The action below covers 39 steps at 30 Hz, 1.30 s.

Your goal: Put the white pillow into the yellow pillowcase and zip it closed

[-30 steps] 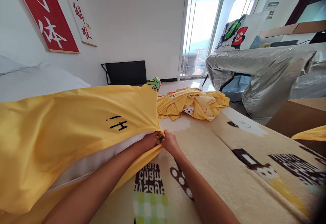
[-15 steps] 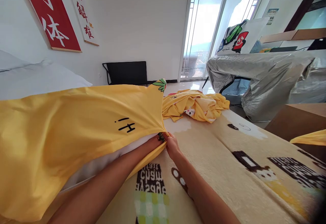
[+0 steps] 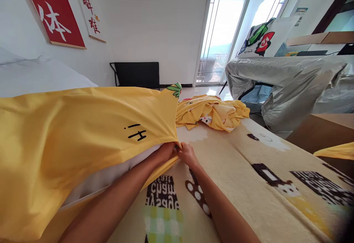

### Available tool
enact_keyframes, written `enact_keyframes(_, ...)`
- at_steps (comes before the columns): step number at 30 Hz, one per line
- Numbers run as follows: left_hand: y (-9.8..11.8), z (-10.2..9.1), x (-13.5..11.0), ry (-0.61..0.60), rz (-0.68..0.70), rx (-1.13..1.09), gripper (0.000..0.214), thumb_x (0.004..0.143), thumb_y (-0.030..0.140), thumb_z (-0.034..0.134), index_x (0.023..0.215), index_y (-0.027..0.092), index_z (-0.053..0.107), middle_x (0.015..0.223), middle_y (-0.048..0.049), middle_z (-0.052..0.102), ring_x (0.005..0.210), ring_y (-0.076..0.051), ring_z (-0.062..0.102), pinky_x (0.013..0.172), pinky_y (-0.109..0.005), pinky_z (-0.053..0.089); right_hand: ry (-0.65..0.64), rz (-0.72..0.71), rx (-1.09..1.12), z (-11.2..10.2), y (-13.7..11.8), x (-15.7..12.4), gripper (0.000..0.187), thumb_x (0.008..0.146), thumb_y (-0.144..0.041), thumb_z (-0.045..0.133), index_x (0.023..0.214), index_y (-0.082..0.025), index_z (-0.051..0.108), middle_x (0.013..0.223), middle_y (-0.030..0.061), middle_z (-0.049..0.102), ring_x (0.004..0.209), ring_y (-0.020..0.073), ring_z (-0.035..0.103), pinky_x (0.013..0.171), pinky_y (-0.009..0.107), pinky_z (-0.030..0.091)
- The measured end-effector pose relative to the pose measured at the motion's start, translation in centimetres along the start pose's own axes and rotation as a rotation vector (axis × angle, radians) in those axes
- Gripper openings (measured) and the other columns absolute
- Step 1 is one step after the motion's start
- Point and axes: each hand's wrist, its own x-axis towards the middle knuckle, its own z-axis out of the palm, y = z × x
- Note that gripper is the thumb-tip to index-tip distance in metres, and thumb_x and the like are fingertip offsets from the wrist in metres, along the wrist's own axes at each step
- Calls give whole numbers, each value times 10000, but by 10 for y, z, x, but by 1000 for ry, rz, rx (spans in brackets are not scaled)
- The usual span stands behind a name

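Note:
A large yellow pillowcase (image 3: 83,132) printed with "Hi" covers a white pillow (image 3: 110,173) lying across the left half of the view. My left hand (image 3: 163,151) is pushed under the case's open edge, its fingers closed on the fabric at the corner. My right hand (image 3: 186,153) pinches the same yellow edge right beside it, both hands touching. A green leaf print shows at the case's far corner.
A cream blanket (image 3: 249,176) with cartoon prints covers the surface under my arms. A crumpled yellow cloth (image 3: 212,113) lies further back. Silver-covered furniture (image 3: 284,80) stands at the right, a brown box (image 3: 320,128) beside it. A black panel (image 3: 136,74) leans on the far wall.
Both hands stay pinched at the pillowcase's corner, shifting slightly with the fabric. My view has swung a little.

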Motion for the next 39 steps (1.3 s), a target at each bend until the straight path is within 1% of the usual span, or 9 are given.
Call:
enact_keyframes(3,1,-1,2,-1,13,31,269,729,119,476,947,134,632,1014,-73,657,965,-218,562,891,-361,426,-20,-49,-79,-2,-2,-1,143,717,-54,511,629,-163,539,656,27,576,631,122,440,573,240,215)
enact_keyframes(7,2,-6,5,-66,21,70,268,666,68,486,869,130,648,906,-65,670,841,-205,581,795,-323,452,-37,-60,-147,-1,-4,-2,128,753,-71,502,685,-153,574,713,49,612,646,128,465,562,230,224)
enact_keyframes(13,8,-8,5,-27,40,129,173,737,99,446,755,126,617,817,-57,632,810,-197,543,802,-338,425,-28,-65,-223,2,-4,-4,182,716,-13,457,743,-150,575,774,59,628,661,135,472,558,225,229)
enact_keyframes(19,8,-9,9,-32,34,176,149,721,85,432,653,140,552,756,-29,589,760,-175,513,738,-305,416,-13,-71,-267,1,-9,-6,200,727,-2,438,772,-141,575,798,92,628,674,149,494,571,250,222)
enact_keyframes(27,-7,2,13,-33,-87,236,148,761,127,421,743,129,568,880,-109,619,835,-220,536,810,-370,432,10,-97,-248,-2,-18,-11,197,732,10,433,729,-146,552,780,96,629,674,153,495,587,266,212)
enact_keyframes(30,-13,0,12,-83,-51,204,130,723,115,441,734,138,568,894,-84,626,845,-207,532,827,-356,437,14,-109,-224,-3,-22,-13,178,738,-5,448,708,-154,541,760,84,624,651,144,476,580,261,212)
enact_keyframes(34,-16,-7,10,-135,15,131,113,671,85,444,630,141,533,798,-52,627,794,-181,529,796,-314,452,25,-131,-178,-4,-28,-15,153,761,-40,463,700,-165,528,730,62,613,637,136,455,570,252,212)
enact_keyframes(37,-17,-8,10,-133,36,73,172,671,51,395,666,136,544,827,-55,636,806,-163,543,769,-273,462,30,-138,-141,-5,-31,-16,141,787,-84,471,691,-170,527,715,53,606,630,134,441,572,248,218)
enact_keyframes(39,-18,-6,11,-124,43,59,184,673,53,396,697,137,558,855,-52,638,834,-165,541,800,-280,460,32,-130,-119,-5,-31,-16,143,785,-92,473,676,-171,522,704,50,601,626,132,435,573,248,220)
